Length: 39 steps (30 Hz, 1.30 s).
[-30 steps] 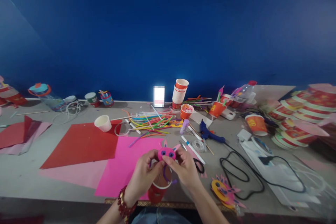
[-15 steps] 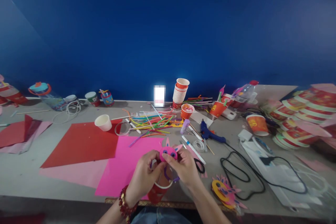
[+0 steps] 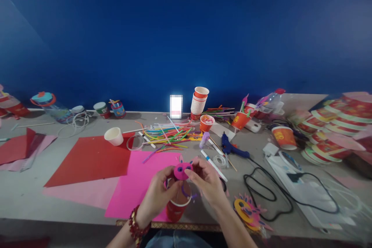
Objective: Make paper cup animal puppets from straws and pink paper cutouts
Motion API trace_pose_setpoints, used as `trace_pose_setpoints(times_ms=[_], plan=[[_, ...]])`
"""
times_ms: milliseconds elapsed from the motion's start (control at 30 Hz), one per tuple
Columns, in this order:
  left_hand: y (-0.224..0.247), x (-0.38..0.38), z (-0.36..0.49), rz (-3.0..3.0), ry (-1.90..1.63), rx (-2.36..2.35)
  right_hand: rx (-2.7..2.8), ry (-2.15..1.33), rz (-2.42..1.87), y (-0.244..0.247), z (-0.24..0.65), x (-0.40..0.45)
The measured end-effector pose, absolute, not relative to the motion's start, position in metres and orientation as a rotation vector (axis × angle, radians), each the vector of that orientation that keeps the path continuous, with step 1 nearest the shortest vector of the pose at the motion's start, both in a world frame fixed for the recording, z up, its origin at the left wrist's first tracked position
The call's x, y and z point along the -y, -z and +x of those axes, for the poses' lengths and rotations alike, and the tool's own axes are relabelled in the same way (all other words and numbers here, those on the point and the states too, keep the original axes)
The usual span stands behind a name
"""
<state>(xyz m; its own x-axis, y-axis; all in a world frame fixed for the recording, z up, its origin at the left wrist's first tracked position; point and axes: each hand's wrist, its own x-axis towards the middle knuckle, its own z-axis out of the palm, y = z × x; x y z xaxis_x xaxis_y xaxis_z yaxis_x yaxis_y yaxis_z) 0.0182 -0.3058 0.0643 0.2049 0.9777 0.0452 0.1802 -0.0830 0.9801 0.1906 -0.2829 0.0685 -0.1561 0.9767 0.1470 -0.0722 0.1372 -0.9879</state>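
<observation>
Pink eared head piece [image 3: 183,171] being held between left hand [image 3: 162,189] and right hand [image 3: 207,182], above red cup [image 3: 176,212]. Blue glue gun [image 3: 232,148] being supported by desk [image 3: 87,207], right of white-and-blue marker [image 3: 214,165].

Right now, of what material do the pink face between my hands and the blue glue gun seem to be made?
The pink face looks like matte foam or thick paper: its colour is even, without gloss; I cannot tell which. The blue glue gun seems hard, smooth plastic, judging by its moulded shape.
</observation>
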Motion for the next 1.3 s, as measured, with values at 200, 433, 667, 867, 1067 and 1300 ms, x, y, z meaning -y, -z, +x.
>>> trace_pose_setpoints(times_ms=[200,433,667,867,1067,1300], plan=[[-0.070,0.307,0.023,1.549,-1.038,-1.237,1.271,-1.317,-0.992,-0.069,0.192,0.285],[-0.072,0.306,0.024,1.564,-1.075,-1.242,1.059,-1.406,-0.959,-0.074,0.186,0.290],[-0.060,0.302,0.022,1.368,-1.094,-1.160,1.120,-1.259,-0.995,-0.078,0.193,0.296],[-0.064,0.302,0.025,1.366,-1.082,-1.092,1.226,-1.178,-1.056,-0.072,0.186,0.285],[-0.071,0.303,0.025,1.380,-1.071,-1.117,1.248,-1.137,-1.070,-0.072,0.183,0.283],[-0.068,0.302,0.025,1.305,-1.077,-1.047,1.299,-1.103,-1.068,-0.072,0.184,0.282]])
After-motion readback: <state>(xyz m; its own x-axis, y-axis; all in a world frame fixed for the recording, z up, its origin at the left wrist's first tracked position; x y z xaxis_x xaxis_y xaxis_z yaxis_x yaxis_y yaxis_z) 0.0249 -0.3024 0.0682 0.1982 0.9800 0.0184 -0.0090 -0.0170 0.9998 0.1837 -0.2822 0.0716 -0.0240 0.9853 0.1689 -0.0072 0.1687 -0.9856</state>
